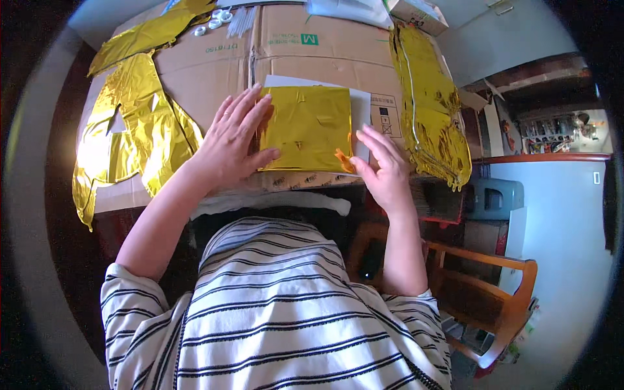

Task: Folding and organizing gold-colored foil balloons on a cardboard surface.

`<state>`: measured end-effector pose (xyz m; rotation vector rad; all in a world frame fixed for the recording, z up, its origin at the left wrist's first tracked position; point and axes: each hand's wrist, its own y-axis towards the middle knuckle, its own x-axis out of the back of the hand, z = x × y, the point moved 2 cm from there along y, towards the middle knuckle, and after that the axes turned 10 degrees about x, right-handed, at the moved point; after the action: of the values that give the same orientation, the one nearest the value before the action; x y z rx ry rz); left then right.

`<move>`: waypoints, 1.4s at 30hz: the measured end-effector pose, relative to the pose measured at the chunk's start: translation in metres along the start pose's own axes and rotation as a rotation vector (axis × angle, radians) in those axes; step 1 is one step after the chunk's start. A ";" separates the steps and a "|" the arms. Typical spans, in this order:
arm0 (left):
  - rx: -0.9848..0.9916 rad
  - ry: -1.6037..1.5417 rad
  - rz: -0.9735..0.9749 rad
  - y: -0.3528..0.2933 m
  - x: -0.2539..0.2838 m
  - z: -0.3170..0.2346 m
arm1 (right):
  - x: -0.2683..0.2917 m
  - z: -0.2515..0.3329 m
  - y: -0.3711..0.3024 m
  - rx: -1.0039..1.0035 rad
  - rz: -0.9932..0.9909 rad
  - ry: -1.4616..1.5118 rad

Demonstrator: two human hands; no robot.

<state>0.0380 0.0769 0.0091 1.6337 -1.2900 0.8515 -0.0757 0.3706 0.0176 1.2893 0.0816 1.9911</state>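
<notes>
A folded rectangle of gold foil (pixel 309 123) lies flat in front of me. Under it, a white sheet (pixel 361 107) shows along the top and right sides. My left hand (pixel 231 140) rests with fingers stretched out over the foil's left edge, its thumb on the lower left corner. At the lower right corner, the thumb of my right hand (pixel 385 166) is by a small orange-gold tab (pixel 343 158) sticking up from the foil. The right hand's fingers are extended along the right edge, apart from the thumb. Neither hand grips anything that I can see.
Flattened cardboard (pixel 292 58) covers the table. More gold foil (pixel 130 123) spreads at left, and a folded foil bundle (pixel 429 104) lies at right. White ribbon rolls (pixel 221 15) and clear straws (pixel 242 21) sit at the back. A wooden chair (pixel 478 279) stands at lower right.
</notes>
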 end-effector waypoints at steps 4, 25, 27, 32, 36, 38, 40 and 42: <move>0.045 -0.093 -0.009 -0.003 0.003 -0.007 | 0.017 0.011 -0.015 -0.173 -0.174 -0.034; 0.090 -0.336 0.017 0.006 0.000 -0.020 | -0.012 0.023 -0.050 -0.570 -0.154 0.408; 0.112 -0.349 0.024 0.002 0.007 -0.020 | -0.013 0.025 -0.048 -0.574 -0.186 0.462; 0.215 -0.368 0.043 -0.021 0.018 -0.020 | 0.002 0.016 -0.047 -0.637 -0.179 0.428; 0.087 -0.186 -0.027 -0.033 0.008 -0.015 | 0.014 0.010 -0.024 -0.425 -0.174 0.205; 0.075 -0.124 -0.053 -0.029 0.005 -0.013 | 0.014 0.010 0.001 -0.101 -0.169 -0.006; 0.106 -0.088 -0.061 -0.020 0.005 -0.018 | 0.006 0.010 0.026 0.057 -0.058 -0.095; 0.124 -0.065 -0.066 -0.016 0.004 -0.022 | -0.003 0.002 0.043 0.150 0.063 -0.196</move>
<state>0.0542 0.0974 0.0176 1.8044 -1.2415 0.8594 -0.0975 0.3369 0.0344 1.5942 0.0987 1.9301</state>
